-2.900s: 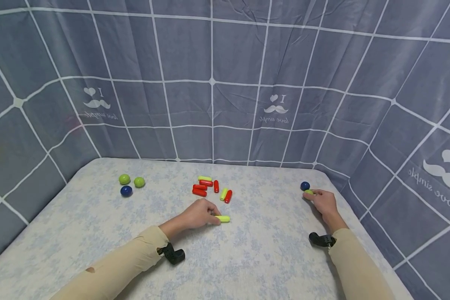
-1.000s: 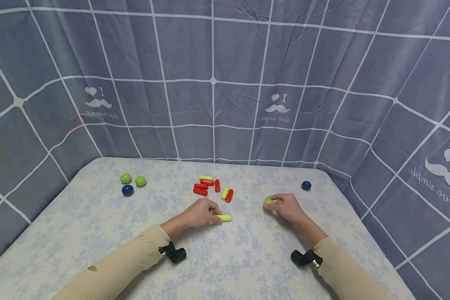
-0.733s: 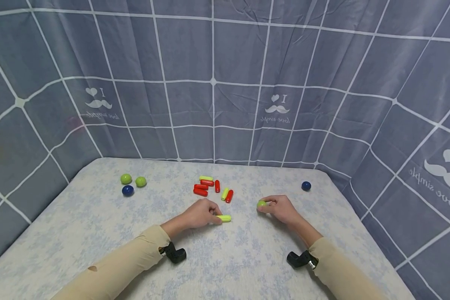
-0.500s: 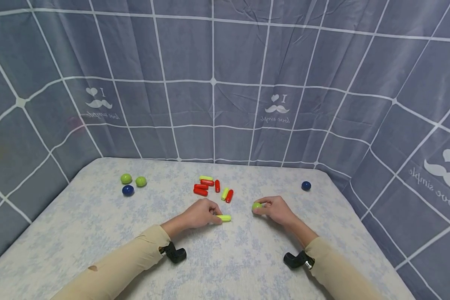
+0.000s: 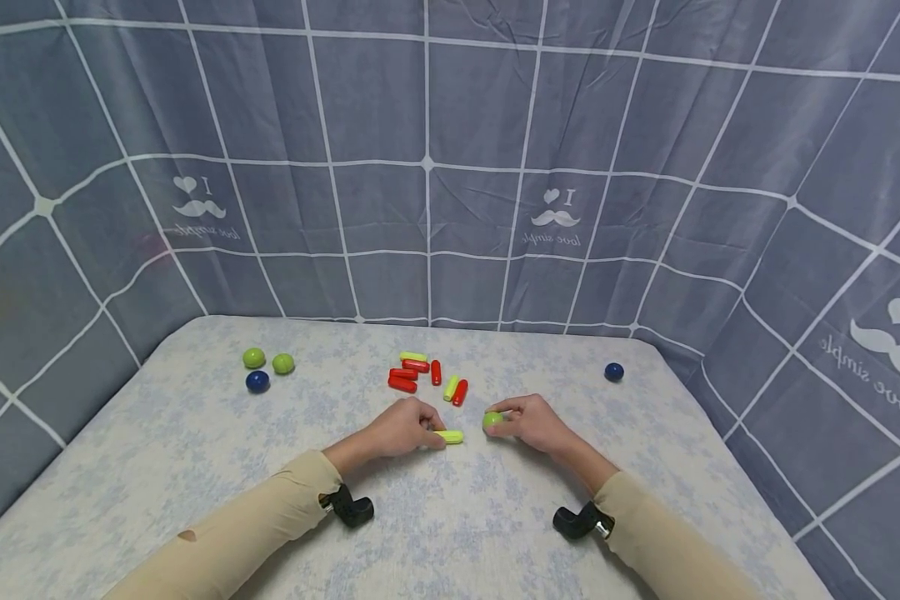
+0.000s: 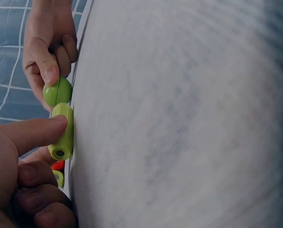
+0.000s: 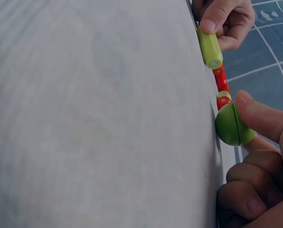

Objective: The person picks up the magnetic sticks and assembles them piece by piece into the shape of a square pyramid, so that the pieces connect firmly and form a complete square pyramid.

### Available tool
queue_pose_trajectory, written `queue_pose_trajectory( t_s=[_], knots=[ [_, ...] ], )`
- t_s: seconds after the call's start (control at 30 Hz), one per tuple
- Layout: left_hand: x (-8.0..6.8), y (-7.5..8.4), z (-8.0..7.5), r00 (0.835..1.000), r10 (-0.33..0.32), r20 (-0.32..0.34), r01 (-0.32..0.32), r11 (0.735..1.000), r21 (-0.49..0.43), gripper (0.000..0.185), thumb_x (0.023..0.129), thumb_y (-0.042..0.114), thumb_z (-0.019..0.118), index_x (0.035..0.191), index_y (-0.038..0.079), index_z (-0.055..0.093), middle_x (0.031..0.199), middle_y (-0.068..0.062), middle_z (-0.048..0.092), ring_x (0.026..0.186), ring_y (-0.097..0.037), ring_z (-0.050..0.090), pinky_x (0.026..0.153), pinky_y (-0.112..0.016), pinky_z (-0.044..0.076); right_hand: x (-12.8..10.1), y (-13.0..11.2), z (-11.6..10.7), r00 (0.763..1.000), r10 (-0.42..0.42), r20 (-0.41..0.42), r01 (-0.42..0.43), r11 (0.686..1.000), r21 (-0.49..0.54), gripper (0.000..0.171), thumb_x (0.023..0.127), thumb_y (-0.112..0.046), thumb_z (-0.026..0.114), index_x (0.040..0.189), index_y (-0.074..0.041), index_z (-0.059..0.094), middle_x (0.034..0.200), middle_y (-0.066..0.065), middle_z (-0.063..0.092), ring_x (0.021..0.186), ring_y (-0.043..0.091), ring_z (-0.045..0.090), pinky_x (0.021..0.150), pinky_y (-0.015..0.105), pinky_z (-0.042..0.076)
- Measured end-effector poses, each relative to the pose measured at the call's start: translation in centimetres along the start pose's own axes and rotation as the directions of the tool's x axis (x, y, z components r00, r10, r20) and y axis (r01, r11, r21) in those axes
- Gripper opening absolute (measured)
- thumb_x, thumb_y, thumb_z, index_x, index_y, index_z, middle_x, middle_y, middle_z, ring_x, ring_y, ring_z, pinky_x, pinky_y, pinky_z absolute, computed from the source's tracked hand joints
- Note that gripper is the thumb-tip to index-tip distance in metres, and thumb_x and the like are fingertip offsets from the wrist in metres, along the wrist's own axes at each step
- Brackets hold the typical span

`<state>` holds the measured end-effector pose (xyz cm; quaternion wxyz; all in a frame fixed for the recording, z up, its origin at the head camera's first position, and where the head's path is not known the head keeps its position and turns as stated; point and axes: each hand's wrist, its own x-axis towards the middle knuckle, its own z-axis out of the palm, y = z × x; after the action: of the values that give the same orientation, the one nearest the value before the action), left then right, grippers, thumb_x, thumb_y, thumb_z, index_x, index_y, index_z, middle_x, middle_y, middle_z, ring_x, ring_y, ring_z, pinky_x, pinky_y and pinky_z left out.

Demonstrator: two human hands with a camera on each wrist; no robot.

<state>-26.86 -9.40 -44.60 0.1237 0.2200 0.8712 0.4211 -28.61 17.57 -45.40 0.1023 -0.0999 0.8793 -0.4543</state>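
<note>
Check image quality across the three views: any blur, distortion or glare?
Head view: sharp, evenly lit, no glare; wide-angle lens bows the curtain grid. Left wrist view: tabletop smeared and featureless, green ball and yellow-green stick crisp. Right wrist view: same soft tabletop, ball and right hand in focus; both wrist views are rotated sideways.

Desk [image 5: 195,450] covered in pale blue-flowered cloth. Far left: two green balls [image 5: 268,361] side by side, a dark blue ball [image 5: 257,382] just in front. Far middle: small heap of red and yellow-green cylinders [image 5: 427,375]. Nearer, at centre: one yellow-green cylinder [image 5: 450,437] lying flat, a green ball [image 5: 492,419] just right of it. Far right: a lone dark blue ball [image 5: 613,372].
</note>
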Motion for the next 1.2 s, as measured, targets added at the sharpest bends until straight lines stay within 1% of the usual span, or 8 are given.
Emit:
queue_pose_trajectory(
  t_s=[0.03, 0.07, 0.27, 0.4, 0.53, 0.73, 1.03, 1.2],
  knots=[
    [0.0, 0.0, 0.0, 1.0, -0.001, 0.0, 0.001, 1.0, 0.001, 0.004, 0.086, 0.016, 0.079, 0.089, 0.013, 0.078, 0.058, 0.004, 0.051, 0.055, -0.01, 0.04, 0.056, -0.023, 0.036, 0.0, -0.2, 0.1, 1.0, -0.003, 0.005, 0.003, 1.0, 0.0, 0.037, 0.078, -0.03, 0.087, 0.11, -0.015, 0.079, 0.073, -0.004, 0.047, 0.067, 0.014, 0.042, 0.058, 0.026, 0.034],
    [0.1, 0.0, 0.0, 1.0, -0.005, 0.0, 0.005, 1.0, 0.004, 0.004, 0.086, 0.016, 0.079, 0.089, 0.013, 0.078, 0.058, 0.004, 0.051, 0.055, -0.009, 0.04, 0.056, -0.023, 0.035, -0.1, -0.3, 0.2, 1.0, -0.004, 0.019, 0.004, 1.0, 0.006, 0.037, 0.078, -0.029, 0.087, 0.111, -0.014, 0.078, 0.068, -0.003, 0.041, 0.063, 0.016, 0.037, 0.056, 0.026, 0.032],
    [0.3, 0.1, 0.1, 1.0, -0.008, -0.015, 0.009, 1.0, 0.022, 0.005, 0.085, 0.016, 0.08, 0.089, 0.013, 0.08, 0.059, 0.003, 0.056, 0.055, -0.009, 0.042, 0.055, -0.023, 0.035, -0.3, -0.9, 0.6, 0.997, -0.045, 0.056, 0.045, 0.999, 0.003, 0.037, 0.08, -0.029, 0.086, 0.113, -0.013, 0.078, 0.059, -0.006, 0.033, 0.055, 0.012, 0.032, 0.052, 0.025, 0.029],
    [0.8, 0.4, 0.4, 0.999, -0.011, -0.033, 0.013, 0.999, 0.048, 0.006, 0.084, 0.017, 0.081, 0.089, 0.013, 0.08, 0.064, 0.006, 0.063, 0.058, -0.009, 0.045, 0.056, -0.023, 0.036, -0.3, -0.8, 0.6, 0.996, -0.061, 0.062, 0.061, 0.998, 0.006, 0.037, 0.08, -0.029, 0.086, 0.112, -0.012, 0.078, 0.057, -0.006, 0.033, 0.054, 0.012, 0.031, 0.052, 0.025, 0.029],
    [1.4, 0.8, 0.8, 0.998, -0.022, -0.05, 0.025, 0.998, 0.058, 0.008, 0.083, 0.017, 0.08, 0.09, 0.012, 0.081, 0.068, 0.006, 0.066, 0.06, -0.009, 0.046, 0.056, -0.023, 0.036, -0.2, -0.6, 0.6, 0.997, -0.051, 0.063, 0.051, 0.999, 0.003, 0.036, 0.079, -0.032, 0.087, 0.11, -0.016, 0.079, 0.057, -0.006, 0.033, 0.054, 0.012, 0.031, 0.051, 0.025, 0.029],
    [2.0, 1.2, 1.1, 0.997, -0.025, -0.072, 0.029, 0.998, 0.06, 0.009, 0.084, 0.016, 0.079, 0.091, 0.011, 0.081, 0.067, 0.005, 0.065, 0.058, -0.01, 0.045, 0.055, -0.024, 0.036, 0.0, -0.6, 0.6, 0.996, -0.06, 0.072, 0.059, 0.998, 0.02, 0.037, 0.078, -0.03, 0.087, 0.111, -0.015, 0.078, 0.057, -0.006, 0.034, 0.053, 0.012, 0.029, 0.05, 0.024, 0.027],
    [1.9, 1.3, 1.1, 0.997, -0.034, -0.076, 0.039, 0.998, 0.057, 0.011, 0.085, 0.018, 0.079, 0.093, 0.012, 0.081, 0.065, 0.004, 0.061, 0.057, -0.009, 0.043, 0.054, -0.022, 0.034, -0.3, -0.8, 0.3, 0.991, -0.072, 0.108, 0.069, 0.997, 0.038, 0.042, 0.082, -0.03, 0.084, 0.118, -0.01, 0.075, 0.057, -0.005, 0.033, 0.053, 0.012, 0.028, 0.05, 0.024, 0.027],
    [1.9, 1.3, 1.1, 0.996, -0.036, -0.078, 0.04, 0.998, 0.042, 0.012, 0.085, 0.018, 0.078, 0.095, 0.012, 0.081, 0.062, 0.003, 0.056, 0.055, -0.01, 0.041, 0.053, -0.023, 0.032, -0.5, -0.7, 0.1, 0.988, -0.091, 0.127, 0.091, 0.996, 0.006, 0.04, 0.085, -0.03, 0.082, 0.12, -0.011, 0.075, 0.057, -0.005, 0.034, 0.054, 0.012, 0.029, 0.05, 0.023, 0.027]
  ],
)
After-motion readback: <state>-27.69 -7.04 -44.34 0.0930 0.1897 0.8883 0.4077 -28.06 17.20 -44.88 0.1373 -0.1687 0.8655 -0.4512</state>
